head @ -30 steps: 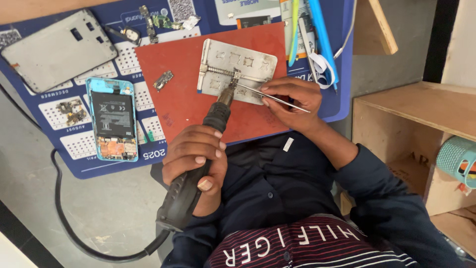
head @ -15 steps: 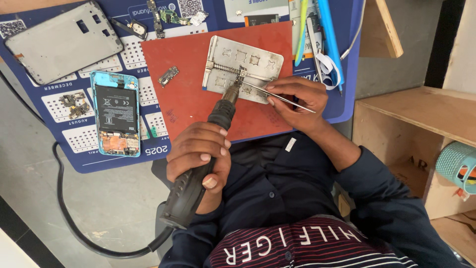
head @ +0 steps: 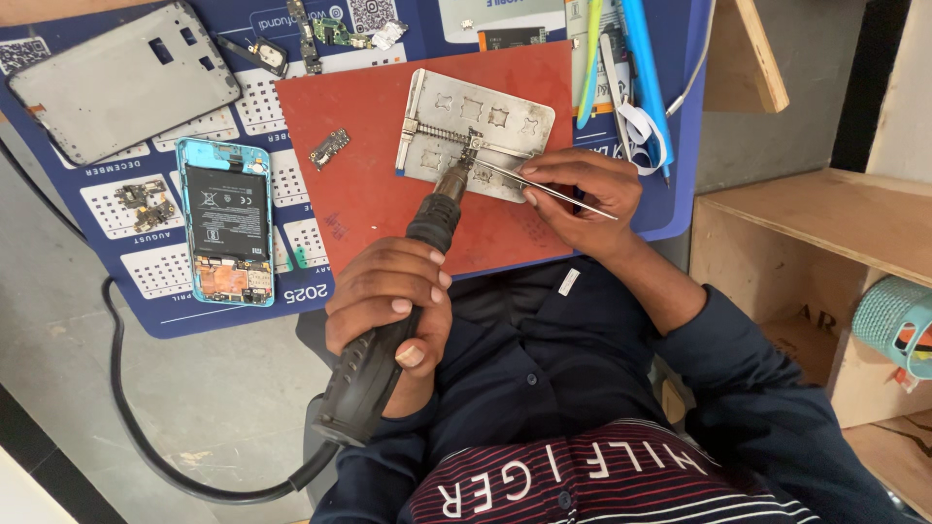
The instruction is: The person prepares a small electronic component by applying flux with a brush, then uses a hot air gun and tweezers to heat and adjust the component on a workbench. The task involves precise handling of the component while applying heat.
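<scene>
My left hand [head: 388, 301] grips the black handle of a hot-air tool [head: 374, 383]. Its metal nozzle [head: 452, 180] points at a small part clamped on a silver metal holder plate [head: 510, 121]. My right hand [head: 582, 194] rests on the plate's near edge and holds thin metal tweezers [head: 568, 194], whose tips reach toward the nozzle. The plate lies on a red mat [head: 359, 209].
An opened teal phone [head: 225, 221] and a grey back cover [head: 121, 82] lie on a blue calendar mat [head: 146, 286]. A small circuit board [head: 328, 148] sits on the red mat. The tool's black cable [head: 136, 427] loops left. Blue tools [head: 641, 68] and wooden shelves [head: 825, 223] are at the right.
The view has shifted slightly. Both hands keep their grips, and the nozzle and tweezers stay at the same spot on the plate.
</scene>
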`<state>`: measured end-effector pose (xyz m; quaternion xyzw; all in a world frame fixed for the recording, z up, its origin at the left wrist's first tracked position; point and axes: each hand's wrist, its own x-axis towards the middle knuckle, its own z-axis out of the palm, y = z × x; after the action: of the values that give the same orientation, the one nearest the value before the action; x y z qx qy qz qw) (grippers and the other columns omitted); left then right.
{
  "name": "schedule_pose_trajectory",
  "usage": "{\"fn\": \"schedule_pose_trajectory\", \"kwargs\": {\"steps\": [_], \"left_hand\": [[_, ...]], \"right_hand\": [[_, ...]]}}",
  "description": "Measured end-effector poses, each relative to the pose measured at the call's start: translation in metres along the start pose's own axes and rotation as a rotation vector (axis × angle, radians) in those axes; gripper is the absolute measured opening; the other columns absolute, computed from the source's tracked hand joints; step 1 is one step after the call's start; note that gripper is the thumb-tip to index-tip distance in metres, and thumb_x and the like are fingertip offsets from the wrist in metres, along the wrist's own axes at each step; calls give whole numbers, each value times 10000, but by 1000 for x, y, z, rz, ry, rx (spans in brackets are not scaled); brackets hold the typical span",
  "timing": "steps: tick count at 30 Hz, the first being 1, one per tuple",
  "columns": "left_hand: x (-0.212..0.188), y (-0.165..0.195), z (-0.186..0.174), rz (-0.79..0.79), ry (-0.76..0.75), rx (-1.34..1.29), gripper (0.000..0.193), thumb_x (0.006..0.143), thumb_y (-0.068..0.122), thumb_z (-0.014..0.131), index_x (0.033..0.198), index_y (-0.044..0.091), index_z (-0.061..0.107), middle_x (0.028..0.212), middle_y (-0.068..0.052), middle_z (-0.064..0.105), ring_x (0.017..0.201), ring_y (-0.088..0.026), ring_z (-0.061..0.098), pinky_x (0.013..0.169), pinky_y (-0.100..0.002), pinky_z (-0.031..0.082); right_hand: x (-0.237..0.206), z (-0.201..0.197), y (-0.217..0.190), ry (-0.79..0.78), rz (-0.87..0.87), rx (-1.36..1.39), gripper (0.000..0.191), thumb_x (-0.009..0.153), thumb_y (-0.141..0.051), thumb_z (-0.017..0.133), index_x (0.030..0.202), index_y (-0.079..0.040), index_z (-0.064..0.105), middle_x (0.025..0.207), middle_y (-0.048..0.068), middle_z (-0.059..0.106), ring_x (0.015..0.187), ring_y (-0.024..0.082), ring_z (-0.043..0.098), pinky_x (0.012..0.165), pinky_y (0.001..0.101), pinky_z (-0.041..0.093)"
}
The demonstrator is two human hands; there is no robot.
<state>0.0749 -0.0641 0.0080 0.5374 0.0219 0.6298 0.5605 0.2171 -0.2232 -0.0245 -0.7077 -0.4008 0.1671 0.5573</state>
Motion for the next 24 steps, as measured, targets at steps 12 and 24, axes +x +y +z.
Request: {"fn": "schedule_pose_trajectory", "kwargs": {"steps": [12, 24], "left_hand": [[2, 2, 2, -19, 13, 14, 384, 984, 388, 673, 931, 60, 479, 597, -60, 574, 501, -219, 645, 524, -386, 596], [0, 2, 1, -25, 13, 19, 386, 980, 390, 675, 931, 61, 479, 592, -58, 576, 500, -219, 643, 529, -386, 595]], "right_hand": [[1, -1, 0, -3, 9, -9, 218, 889, 93, 796, 1087, 27, 735, 1101, 181, 753, 1019, 234, 773, 858, 307, 645], [0, -1, -2, -5, 17, 8, 214, 893, 83, 796, 1089, 23, 736, 1106, 178, 753, 1019, 228, 772, 853, 302, 641]]}}
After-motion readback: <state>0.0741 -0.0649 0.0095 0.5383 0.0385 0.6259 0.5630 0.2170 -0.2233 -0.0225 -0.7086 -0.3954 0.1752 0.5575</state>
